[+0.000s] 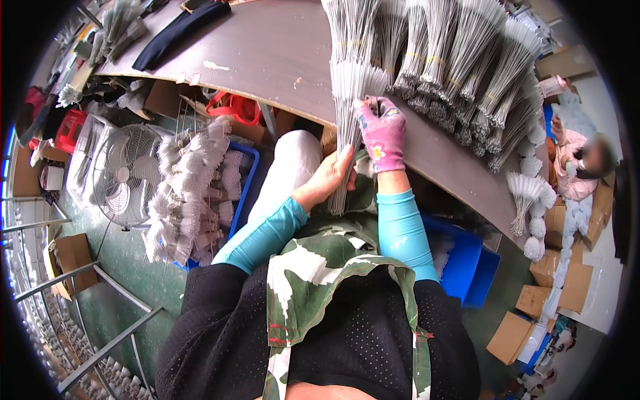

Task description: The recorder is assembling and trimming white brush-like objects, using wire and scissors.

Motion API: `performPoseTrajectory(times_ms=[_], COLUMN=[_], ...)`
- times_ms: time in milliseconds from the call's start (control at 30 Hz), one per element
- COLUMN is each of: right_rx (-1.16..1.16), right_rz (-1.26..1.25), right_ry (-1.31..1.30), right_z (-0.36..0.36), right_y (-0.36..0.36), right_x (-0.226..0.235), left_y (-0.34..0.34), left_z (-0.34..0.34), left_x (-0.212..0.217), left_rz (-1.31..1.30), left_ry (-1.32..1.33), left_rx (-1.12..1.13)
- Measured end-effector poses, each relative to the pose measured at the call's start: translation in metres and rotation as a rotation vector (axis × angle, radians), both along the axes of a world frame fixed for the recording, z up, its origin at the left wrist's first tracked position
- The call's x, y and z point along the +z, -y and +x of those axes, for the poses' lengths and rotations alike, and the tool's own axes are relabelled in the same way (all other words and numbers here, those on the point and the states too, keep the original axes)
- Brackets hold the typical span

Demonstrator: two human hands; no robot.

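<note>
My bare left hand [328,175] is wrapped round the lower part of a bundle of thin grey wire stems with white tops [345,110]. The bundle stands roughly upright in front of me, across the table's front edge, with its stem ends showing below the hand. My right hand [383,133], in a pink floral glove, is beside the bundle's upper part, just under the white tops. Its fingers are curled in and pressed together. What they pinch, if anything, is too small to make out.
Many similar wire bundles [453,60] are heaped on the brown table [267,43], right of centre. A dark cloth [180,33] lies at its far left. Below left stand a fan [123,173] and a blue crate [248,183]; blue bins [460,260] are at right. Another person [573,160] sits far right.
</note>
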State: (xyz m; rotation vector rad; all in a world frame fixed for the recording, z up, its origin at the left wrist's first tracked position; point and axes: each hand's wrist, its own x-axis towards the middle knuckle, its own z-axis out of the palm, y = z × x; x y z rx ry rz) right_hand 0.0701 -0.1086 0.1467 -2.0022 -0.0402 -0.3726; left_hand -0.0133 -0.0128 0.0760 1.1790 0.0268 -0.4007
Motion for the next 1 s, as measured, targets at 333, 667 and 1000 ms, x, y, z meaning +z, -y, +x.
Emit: performPoseTrajectory(times_ms=[333, 667, 1000], right_rx=[0.021, 0.053, 0.039], right_rz=[0.699, 0.667, 0.723], right_ry=[-0.147, -0.411, -0.179], right_z=[-0.001, 0.021, 0.024], right_y=[0.003, 0.033, 0.039], right_x=[0.008, 0.044, 0.025], left_y=[-0.002, 0.002, 0.002], left_z=[-0.019, -0.036, -0.039], left_x=[-0.014, 0.009, 0.001], left_rz=[0.133, 0.481, 0.495], left_ry=[0.053, 0.008, 0.021], left_rx=[0.014, 0.049, 0.065])
